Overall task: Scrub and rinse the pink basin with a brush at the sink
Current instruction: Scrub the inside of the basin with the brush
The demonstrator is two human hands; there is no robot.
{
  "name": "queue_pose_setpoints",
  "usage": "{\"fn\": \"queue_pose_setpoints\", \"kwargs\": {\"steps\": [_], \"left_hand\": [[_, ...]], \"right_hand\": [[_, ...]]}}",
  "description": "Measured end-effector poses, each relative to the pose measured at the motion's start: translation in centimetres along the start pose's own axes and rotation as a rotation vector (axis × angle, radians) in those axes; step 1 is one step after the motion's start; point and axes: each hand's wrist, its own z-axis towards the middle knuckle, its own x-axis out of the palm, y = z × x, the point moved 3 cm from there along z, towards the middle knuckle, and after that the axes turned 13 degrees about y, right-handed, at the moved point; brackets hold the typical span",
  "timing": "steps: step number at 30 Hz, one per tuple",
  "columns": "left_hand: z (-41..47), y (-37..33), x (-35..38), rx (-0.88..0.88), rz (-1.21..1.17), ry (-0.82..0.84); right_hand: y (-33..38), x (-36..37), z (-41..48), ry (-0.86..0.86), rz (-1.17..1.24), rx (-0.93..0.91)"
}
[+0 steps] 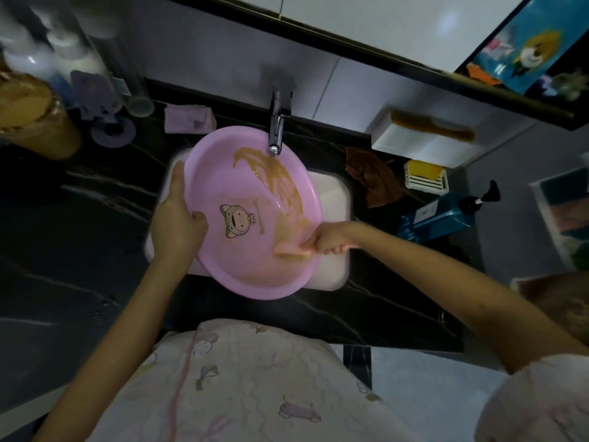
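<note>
While the pink basin (216, 173) is leaning tilted across the white sink (331, 199), with its far rim sitting right beneath the faucet (275, 129), the left hand (177, 218) is clamping the rim on the side left of the faucet. Its fingers are lying along the outside and its thumb is hooking over the inner wall.

The right hand (331, 239) is wrapping all its fingers round the handle of the brush (293, 252). The brush head is pressing on the basin's inner wall at the near edge, well down from the faucet and a little to its right. A brown smear (277, 177) is running from directly under the faucet spout down toward the brush head, so the scrubbing is looking only partly done.

To do this step well, the brush should be travelling back up that streak toward the faucet in short overlapping strokes, bristles flat against the wall. The left hand should be bracing against each push so the basin is not skating off the sink. The tilt is worth holding, since loosened dirt is likely draining to the low side nearest the person.

Whether water is actually flowing from the faucet is hard to tell in this dim, blurred view.
</note>
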Motion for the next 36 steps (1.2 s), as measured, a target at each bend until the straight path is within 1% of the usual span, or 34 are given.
{"fn": "queue_pose_setpoints", "kwargs": {"steps": [2, 4, 5, 6, 7, 8, 9, 11, 12, 13, 14, 15, 16, 17, 19, 20, 21, 22, 24, 25, 27, 28, 29, 31, 32, 33, 34, 35, 36], "left_hand": [[0.1, -0.1, 0.0, -0.008, 0.004, 0.010], [0.1, -0.1, -0.1, -0.025, 0.006, 0.015], [0.0, -0.1, -0.3, -0.033, 0.007, 0.009], [-0.1, -0.1, -0.4, -0.036, 0.008, 0.002], [-0.3, 0.0, -0.5, -0.039, 0.013, -0.006], [-0.4, 0.2, -0.6, -0.044, 0.017, -0.013], [-0.5, 0.2, -0.6, -0.050, 0.021, -0.018], [-0.6, 0.2, -0.5, -0.060, 0.027, -0.024], [-0.7, 0.3, -0.5, -0.065, 0.026, -0.026], [-0.7, 0.3, -0.5, -0.070, 0.023, -0.030], [-0.7, 0.3, -0.5, -0.072, 0.024, -0.030], [-0.7, 0.4, -0.6, -0.072, 0.028, -0.026], [-0.7, 0.3, -0.6, -0.071, 0.030, -0.021], [-0.7, 0.3, -0.6, -0.071, 0.030, -0.017], [-0.7, 0.1, -0.6, -0.074, 0.029, -0.008], [-0.7, 0.1, -0.6, -0.076, 0.032, -0.008], [-0.7, 0.0, -0.7, -0.079, 0.033, -0.007], [-0.7, 0.0, -0.7, -0.082, 0.035, -0.005], [-0.8, 0.1, -0.7, -0.089, 0.038, -0.009], [-0.8, 0.1, -0.7, -0.088, 0.041, -0.011], [-0.7, -0.1, -0.6, -0.086, 0.042, -0.010], [-0.7, -0.1, -0.7, -0.089, 0.038, -0.010], [-0.7, 0.0, -0.7, -0.092, 0.034, -0.012], [-0.9, 0.0, -0.7, -0.084, 0.035, -0.015], [-0.9, -0.1, -0.7, -0.080, 0.038, -0.017], [-0.9, 0.0, -0.7, -0.080, 0.040, -0.017], [-0.8, 0.0, -0.7, -0.083, 0.039, -0.015], [-0.8, 0.0, -0.7, -0.085, 0.043, -0.011], [-0.8, 0.0, -0.6, -0.088, 0.046, -0.010]], "right_hand": [[0.2, -3.5, 0.3, -0.265, -0.178, 0.084], [1.9, -5.4, -0.6, -0.531, -0.448, 0.133], [2.6, -5.6, -0.6, -0.586, -0.522, 0.129], [3.0, -5.2, -0.8, -0.600, -0.529, 0.118], [2.7, -4.6, -0.3, -0.571, -0.511, 0.113], [2.2, -3.6, 0.3, -0.495, -0.447, 0.081], [1.7, -2.2, 0.8, -0.381, -0.362, 0.034], [1.5, 1.3, 0.6, -0.092, -0.199, -0.098], [1.8, 2.5, -0.1, 0.025, -0.155, -0.123], [2.0, 3.0, -0.6, 0.103, -0.134, -0.120], [2.0, 2.9, -0.8, 0.131, -0.153, -0.102], [1.8, 2.1, -0.7, 0.116, -0.159, -0.087], [1.9, 0.8, -0.5, 0.049, -0.221, -0.053], [1.9, -0.8, -0.3, -0.061, -0.286, -0.016], [2.2, -3.7, -0.5, -0.343, -0.479, 0.116], [2.5, -4.4, -0.7, -0.433, -0.563, 0.156], [2.8, -4.6, -0.6, -0.444, -0.641, 0.187], [3.2, -4.3, -0.7, -0.375, -0.656, 0.206], [3.1, -3.4, -0.3, -0.215, -0.602, 0.247], [3.1, -3.5, -0.2, -0.220, -0.616, 0.263], [3.2, -4.3, -0.4, -0.407, -0.758, 0.304], [3.2, -4.1, -0.5, -0.452, -0.790, 0.326], [3.4, -3.7, -0.5, -0.413, -0.782, 0.331], [3.5, -2.6, -0.3, -0.251, -0.722, 0.320], [3.6, -2.6, -0.7, -0.264, -0.729, 0.297], [3.9, -3.0, -1.1, -0.338, -0.786, 0.291], [3.9, -3.5, -1.7, -0.451, -0.830, 0.291], [3.6, -4.0, -1.7, -0.498, -0.838, 0.287], [3.4, -3.8, -1.7, -0.454, -0.795, 0.277]]}}
